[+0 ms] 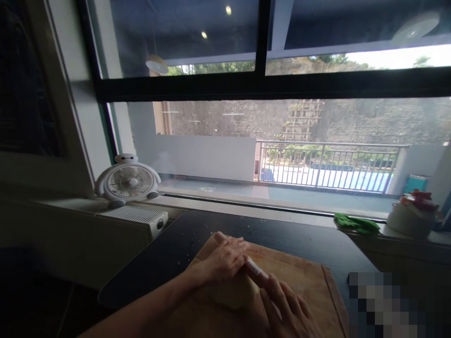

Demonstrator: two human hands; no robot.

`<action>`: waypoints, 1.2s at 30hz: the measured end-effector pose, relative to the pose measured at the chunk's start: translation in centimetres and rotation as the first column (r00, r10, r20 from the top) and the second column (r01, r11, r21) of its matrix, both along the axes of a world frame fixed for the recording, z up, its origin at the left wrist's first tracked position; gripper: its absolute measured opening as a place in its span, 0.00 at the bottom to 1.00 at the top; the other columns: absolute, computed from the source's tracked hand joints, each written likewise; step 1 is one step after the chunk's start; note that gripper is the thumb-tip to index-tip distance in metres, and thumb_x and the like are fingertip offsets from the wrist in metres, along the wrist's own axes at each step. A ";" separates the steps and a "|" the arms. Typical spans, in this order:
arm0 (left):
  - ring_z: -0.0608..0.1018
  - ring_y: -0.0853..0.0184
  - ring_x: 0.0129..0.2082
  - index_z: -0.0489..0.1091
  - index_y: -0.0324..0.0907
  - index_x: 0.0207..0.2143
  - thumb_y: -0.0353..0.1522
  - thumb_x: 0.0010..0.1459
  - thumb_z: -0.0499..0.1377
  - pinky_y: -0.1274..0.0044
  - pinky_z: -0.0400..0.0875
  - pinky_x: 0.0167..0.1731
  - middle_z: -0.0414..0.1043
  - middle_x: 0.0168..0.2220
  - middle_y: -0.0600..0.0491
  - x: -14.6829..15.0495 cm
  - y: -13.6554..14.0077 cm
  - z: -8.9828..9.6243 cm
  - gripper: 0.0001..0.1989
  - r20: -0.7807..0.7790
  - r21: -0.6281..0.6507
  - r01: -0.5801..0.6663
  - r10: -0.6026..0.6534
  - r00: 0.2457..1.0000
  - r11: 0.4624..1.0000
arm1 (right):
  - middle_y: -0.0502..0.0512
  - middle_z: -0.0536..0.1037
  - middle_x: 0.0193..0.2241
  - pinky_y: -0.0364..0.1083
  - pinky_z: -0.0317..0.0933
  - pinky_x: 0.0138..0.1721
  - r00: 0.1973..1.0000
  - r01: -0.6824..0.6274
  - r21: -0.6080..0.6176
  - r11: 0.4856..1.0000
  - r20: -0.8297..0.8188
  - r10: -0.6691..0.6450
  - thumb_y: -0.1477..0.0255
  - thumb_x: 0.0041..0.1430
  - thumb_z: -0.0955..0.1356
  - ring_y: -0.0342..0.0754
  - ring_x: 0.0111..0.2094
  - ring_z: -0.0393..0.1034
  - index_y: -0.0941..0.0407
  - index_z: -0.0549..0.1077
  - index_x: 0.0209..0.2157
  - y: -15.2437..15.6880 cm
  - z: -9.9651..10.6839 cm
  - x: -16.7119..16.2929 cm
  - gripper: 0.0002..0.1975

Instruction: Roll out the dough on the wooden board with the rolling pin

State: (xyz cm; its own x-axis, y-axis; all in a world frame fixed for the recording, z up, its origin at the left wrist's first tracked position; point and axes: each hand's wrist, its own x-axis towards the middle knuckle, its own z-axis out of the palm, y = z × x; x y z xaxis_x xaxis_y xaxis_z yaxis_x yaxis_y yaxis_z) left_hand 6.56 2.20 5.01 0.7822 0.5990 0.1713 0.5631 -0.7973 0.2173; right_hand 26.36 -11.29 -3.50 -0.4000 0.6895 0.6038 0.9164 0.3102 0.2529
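My left hand (pixel 221 259) lies palm down on a pale lump of dough (pixel 234 293) in the middle of a wooden cutting board (pixel 303 277). My right hand (pixel 287 305) reaches in from the lower right, its fingertips touching the left hand's fingers and the dough. A small white and pink thing sits on one right fingertip; what it is cannot be told. The dough is mostly hidden under both hands.
The board rests on a dark table (pixel 183 239) under a large window (pixel 268 84). A white fan (pixel 127 180) stands on the sill above a white vented box (pixel 136 217). At right lie a green cloth (pixel 355 223) and a white pot (pixel 410 217).
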 end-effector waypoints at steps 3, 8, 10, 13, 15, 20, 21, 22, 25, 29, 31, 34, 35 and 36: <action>0.56 0.62 0.62 0.58 0.45 0.59 0.37 0.66 0.37 0.61 0.44 0.60 0.58 0.60 0.51 -1.3 0.6 0.3 0.23 -0.016 -0.054 0.022 -0.023 1.000 0.998 | 0.56 0.60 0.59 0.53 0.62 0.44 0.996 -0.028 -0.220 0.975 -0.093 0.008 0.73 0.58 0.60 0.57 0.53 0.62 0.47 0.62 0.55 -0.4 3.5 -0.4 0.22; 0.58 0.56 0.61 0.62 0.40 0.56 0.37 0.65 0.40 0.58 0.47 0.58 0.60 0.59 0.46 4.1 4.1 -1.2 0.23 -0.038 0.004 -0.116 0.116 0.992 0.993 | 0.53 0.65 0.56 0.50 0.59 0.46 0.984 -0.006 -0.395 0.919 -0.165 -0.064 0.76 0.57 0.59 0.52 0.50 0.65 0.44 0.61 0.55 1.0 6.1 0.5 0.25; 0.60 0.53 0.59 0.62 0.38 0.57 0.39 0.64 0.40 0.58 0.49 0.57 0.60 0.58 0.43 6.7 5.3 -1.5 0.24 -0.006 0.016 -0.192 0.192 0.981 0.981 | 0.53 0.67 0.53 0.48 0.59 0.45 0.987 0.017 -0.390 0.921 -0.140 -0.078 0.76 0.56 0.60 0.51 0.47 0.67 0.43 0.58 0.57 2.0 5.7 1.3 0.28; 0.63 0.53 0.57 0.64 0.38 0.55 0.40 0.64 0.41 0.58 0.51 0.56 0.64 0.56 0.43 8.1 5.7 -1.5 0.24 0.021 0.017 -0.227 0.227 0.974 0.974 | 0.52 0.70 0.50 0.46 0.60 0.42 0.993 0.053 -0.340 0.939 -0.084 -0.086 0.77 0.54 0.60 0.48 0.43 0.69 0.42 0.54 0.59 3.0 4.5 2.6 0.32; 0.63 0.55 0.58 0.65 0.39 0.54 0.39 0.64 0.41 0.58 0.51 0.57 0.65 0.55 0.44 6.6 4.6 -1.5 0.24 0.026 0.030 -0.199 0.199 0.980 0.979 | 0.51 0.71 0.49 0.46 0.61 0.41 0.996 0.046 -0.285 0.957 -0.055 -0.064 0.78 0.53 0.60 0.49 0.42 0.70 0.43 0.53 0.60 3.2 3.6 3.3 0.33; 0.63 0.62 0.58 0.59 0.44 0.58 0.37 0.65 0.41 0.65 0.52 0.60 0.62 0.58 0.51 -2.0 -0.6 -1.8 0.22 0.136 0.129 -0.158 0.141 0.981 0.979 | 0.56 0.65 0.56 0.56 0.58 0.50 0.998 0.054 -0.159 0.986 -0.024 -0.059 0.80 0.50 0.61 0.56 0.54 0.61 0.49 0.53 0.60 2.8 3.2 3.8 0.34; 0.63 0.62 0.57 0.59 0.45 0.58 0.37 0.65 0.42 0.66 0.53 0.59 0.62 0.58 0.52 -3.7 -1.3 -1.8 0.21 0.152 0.139 -0.169 0.148 0.977 0.976 | 0.56 0.63 0.57 0.57 0.55 0.52 0.997 0.061 -0.165 0.984 -0.031 -0.067 0.80 0.52 0.60 0.56 0.56 0.57 0.50 0.54 0.60 2.8 3.7 3.7 0.33; 0.65 0.63 0.56 0.59 0.46 0.58 0.37 0.65 0.42 0.67 0.55 0.58 0.63 0.57 0.52 -5.0 -1.7 -1.8 0.21 0.157 0.138 -0.187 0.165 0.974 0.973 | 0.57 0.61 0.58 0.57 0.52 0.54 0.996 0.066 -0.187 0.980 -0.043 -0.075 0.80 0.53 0.59 0.56 0.58 0.54 0.51 0.56 0.60 3.0 4.3 3.5 0.31; 0.68 0.63 0.53 0.63 0.46 0.56 0.37 0.65 0.42 0.68 0.62 0.53 0.67 0.54 0.51 -6.7 -1.4 -2.0 0.21 0.155 0.134 -0.255 0.233 0.960 0.958 | 0.58 0.61 0.58 0.55 0.48 0.55 0.992 0.049 -0.307 0.950 -0.094 -0.082 0.80 0.56 0.57 0.54 0.58 0.53 0.52 0.59 0.58 4.1 6.7 2.6 0.27; 0.66 0.61 0.54 0.67 0.48 0.51 0.38 0.65 0.42 0.65 0.60 0.54 0.66 0.54 0.53 -4.7 1.5 -2.1 0.19 0.158 0.195 -0.286 0.257 0.953 0.938 | 0.57 0.68 0.51 0.51 0.48 0.52 0.989 -0.013 -0.398 0.917 -0.139 -0.046 0.79 0.58 0.55 0.49 0.53 0.58 0.51 0.62 0.55 7.6 9.0 1.1 0.24; 0.67 0.61 0.55 0.68 0.47 0.50 0.38 0.65 0.42 0.64 0.57 0.56 0.68 0.53 0.53 -3.4 2.9 -1.8 0.20 0.141 0.170 -0.291 0.269 0.953 0.942 | 0.57 0.71 0.46 0.51 0.49 0.49 0.993 -0.005 -0.423 0.906 -0.113 -0.047 0.78 0.58 0.57 0.50 0.50 0.62 0.52 0.64 0.53 9.6 9.1 0.5 0.22; 0.70 0.65 0.52 0.69 0.44 0.50 0.38 0.65 0.40 0.70 0.59 0.55 0.71 0.50 0.53 -3.4 3.1 -1.4 0.21 0.137 0.042 -0.239 0.231 0.963 0.970 | 0.58 0.73 0.40 0.50 0.51 0.45 0.997 0.011 -0.438 0.899 -0.070 -0.046 0.77 0.55 0.59 0.51 0.44 0.65 0.54 0.66 0.50 11.7 8.6 -0.1 0.20; 0.70 0.66 0.52 0.68 0.43 0.51 0.38 0.65 0.40 0.73 0.60 0.54 0.70 0.51 0.52 -3.8 2.5 -1.3 0.22 0.157 0.001 -0.215 0.212 0.965 0.977 | 0.58 0.73 0.40 0.50 0.51 0.44 0.997 0.009 -0.436 0.900 -0.062 -0.041 0.77 0.55 0.60 0.51 0.43 0.65 0.55 0.67 0.50 11.9 8.4 -0.2 0.20; 0.69 0.67 0.53 0.66 0.42 0.52 0.38 0.66 0.40 0.75 0.60 0.54 0.69 0.53 0.52 -4.4 1.6 -1.2 0.22 0.183 -0.032 -0.198 0.201 0.962 0.980 | 0.58 0.73 0.40 0.49 0.51 0.44 0.998 0.004 -0.430 0.903 -0.058 -0.032 0.78 0.55 0.60 0.50 0.43 0.65 0.55 0.67 0.49 11.9 8.3 -0.3 0.20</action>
State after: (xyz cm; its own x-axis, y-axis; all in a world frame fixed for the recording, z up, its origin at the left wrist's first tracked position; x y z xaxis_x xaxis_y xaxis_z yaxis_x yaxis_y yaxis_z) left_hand 2.15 3.78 3.80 0.6020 0.7429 0.2927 0.6597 -0.6693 0.3418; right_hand 26.06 0.59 4.79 -0.3565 0.8942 0.2706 0.9324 0.3591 0.0415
